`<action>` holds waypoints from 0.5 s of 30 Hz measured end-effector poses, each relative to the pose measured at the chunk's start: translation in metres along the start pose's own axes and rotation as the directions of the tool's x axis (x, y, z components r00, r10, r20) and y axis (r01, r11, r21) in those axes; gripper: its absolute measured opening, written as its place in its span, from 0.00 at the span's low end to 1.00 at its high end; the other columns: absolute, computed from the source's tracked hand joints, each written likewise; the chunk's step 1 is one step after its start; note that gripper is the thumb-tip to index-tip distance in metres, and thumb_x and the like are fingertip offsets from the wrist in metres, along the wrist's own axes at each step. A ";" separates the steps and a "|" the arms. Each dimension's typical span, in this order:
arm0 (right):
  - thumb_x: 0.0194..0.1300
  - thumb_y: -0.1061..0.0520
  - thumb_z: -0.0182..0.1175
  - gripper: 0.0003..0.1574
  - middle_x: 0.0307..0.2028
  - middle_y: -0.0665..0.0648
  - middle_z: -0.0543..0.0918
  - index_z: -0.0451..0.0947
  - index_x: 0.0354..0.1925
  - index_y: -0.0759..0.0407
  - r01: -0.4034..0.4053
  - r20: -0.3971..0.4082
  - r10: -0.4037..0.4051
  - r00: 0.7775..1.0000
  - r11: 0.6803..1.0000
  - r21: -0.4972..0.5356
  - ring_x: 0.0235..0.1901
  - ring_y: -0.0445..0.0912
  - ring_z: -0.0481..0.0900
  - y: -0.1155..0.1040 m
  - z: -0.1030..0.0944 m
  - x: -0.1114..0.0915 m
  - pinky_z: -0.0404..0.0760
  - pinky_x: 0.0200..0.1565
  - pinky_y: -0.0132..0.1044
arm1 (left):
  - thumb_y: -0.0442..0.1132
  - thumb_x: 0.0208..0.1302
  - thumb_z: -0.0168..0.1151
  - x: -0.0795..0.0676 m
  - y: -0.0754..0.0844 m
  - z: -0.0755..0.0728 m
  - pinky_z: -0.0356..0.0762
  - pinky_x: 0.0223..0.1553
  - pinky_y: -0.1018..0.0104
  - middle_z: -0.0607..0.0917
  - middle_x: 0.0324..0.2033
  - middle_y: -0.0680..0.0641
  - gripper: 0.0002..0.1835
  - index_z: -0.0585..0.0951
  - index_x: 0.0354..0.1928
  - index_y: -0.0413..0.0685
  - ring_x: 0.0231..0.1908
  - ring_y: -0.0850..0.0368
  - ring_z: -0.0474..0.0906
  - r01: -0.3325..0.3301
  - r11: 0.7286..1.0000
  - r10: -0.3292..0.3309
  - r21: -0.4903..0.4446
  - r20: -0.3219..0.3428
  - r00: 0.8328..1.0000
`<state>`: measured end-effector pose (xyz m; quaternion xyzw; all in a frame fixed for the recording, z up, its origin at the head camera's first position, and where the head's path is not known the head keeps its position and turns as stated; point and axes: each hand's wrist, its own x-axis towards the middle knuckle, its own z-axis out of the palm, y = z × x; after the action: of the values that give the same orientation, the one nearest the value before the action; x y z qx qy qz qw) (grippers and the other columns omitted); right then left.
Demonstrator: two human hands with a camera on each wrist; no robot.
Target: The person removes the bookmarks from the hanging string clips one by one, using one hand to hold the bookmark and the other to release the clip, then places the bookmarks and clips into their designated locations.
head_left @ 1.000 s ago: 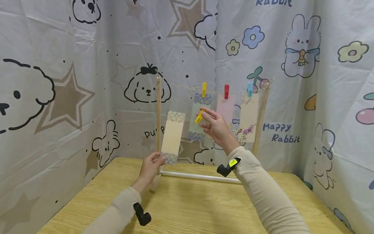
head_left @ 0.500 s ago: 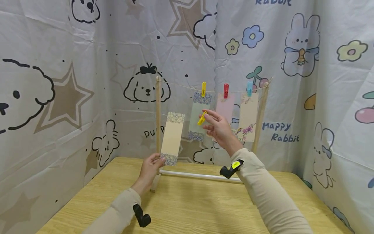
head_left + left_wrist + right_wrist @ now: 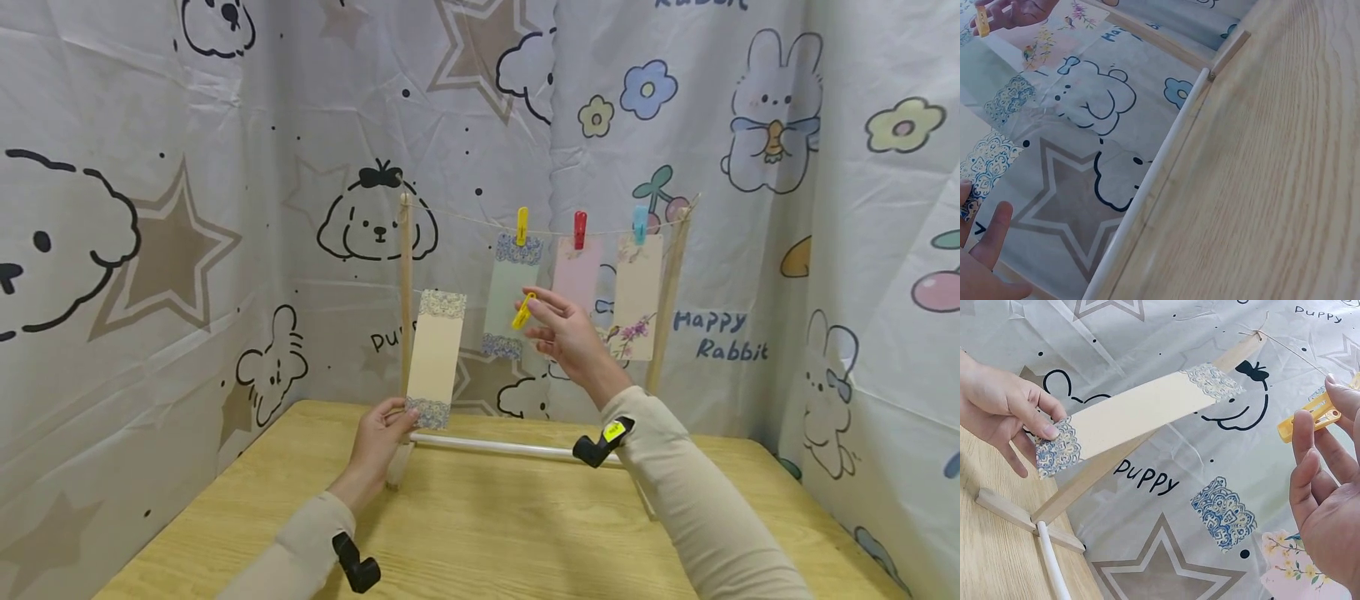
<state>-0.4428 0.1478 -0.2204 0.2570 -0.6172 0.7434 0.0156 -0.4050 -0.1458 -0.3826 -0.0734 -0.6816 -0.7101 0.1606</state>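
Note:
My left hand point(image 3: 380, 443) pinches the lower end of a cream paper card point(image 3: 437, 354) with lace-patterned bands, holding it nearly upright before the stand's left post. My right hand point(image 3: 573, 342) pinches a yellow clothespin point(image 3: 524, 311) between thumb and fingers, right of that card and below the string. In the right wrist view the clothespin point(image 3: 1311, 417) lies at the fingertips. Three cards hang along the string: a pale green card point(image 3: 510, 292) under a yellow clothespin point(image 3: 522, 227), a pink card point(image 3: 576, 271) under a red clothespin point(image 3: 580, 230), a cream floral card point(image 3: 637, 292) under a blue clothespin point(image 3: 640, 225).
The string point(image 3: 465, 217) runs between the left wooden post point(image 3: 406, 275) and the right wooden post point(image 3: 670, 292). A white rod point(image 3: 495, 447) joins their feet low over the wooden table point(image 3: 480, 525). A printed curtain point(image 3: 337, 100) surrounds the back and sides.
My right hand has drawn slightly right and down with the yellow clothespin. The left hand and its card have shifted a little left and down.

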 end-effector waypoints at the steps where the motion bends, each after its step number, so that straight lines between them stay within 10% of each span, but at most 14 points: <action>1: 0.80 0.51 0.57 0.32 0.70 0.69 0.71 0.66 0.75 0.60 -0.004 -0.001 0.004 1.000 1.000 0.004 0.27 0.40 0.82 0.000 -0.001 0.000 0.78 0.27 0.26 | 0.34 0.75 0.63 -0.001 0.000 -0.001 0.78 0.54 0.59 0.88 0.47 0.38 0.19 0.76 0.62 0.30 0.41 0.58 0.85 -0.002 1.000 0.002 -0.003 0.001 1.000; 5: 0.80 0.51 0.56 0.32 0.69 0.69 0.71 0.66 0.75 0.60 -0.017 -0.005 0.017 1.000 1.000 0.008 0.27 0.40 0.82 0.002 -0.002 -0.002 0.78 0.27 0.27 | 0.32 0.75 0.62 -0.005 -0.001 -0.003 0.79 0.49 0.66 0.88 0.45 0.39 0.18 0.75 0.61 0.28 0.39 0.61 0.84 -0.002 1.000 0.002 -0.008 0.005 1.000; 15: 0.81 0.50 0.56 0.31 0.69 0.66 0.72 0.67 0.75 0.58 -0.003 0.000 0.003 1.000 0.999 -0.049 0.29 0.41 0.82 0.005 -0.003 -0.005 0.76 0.27 0.27 | 0.33 0.75 0.62 -0.010 -0.004 -0.005 0.68 0.65 0.40 0.89 0.45 0.41 0.18 0.76 0.61 0.30 0.44 0.50 0.84 0.008 1.000 -0.008 0.005 0.015 1.000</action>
<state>-0.4410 0.1506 -0.2274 0.2557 -0.6357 0.7281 0.0204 -0.3963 -0.1498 -0.3903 -0.0756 -0.6849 -0.7083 0.1531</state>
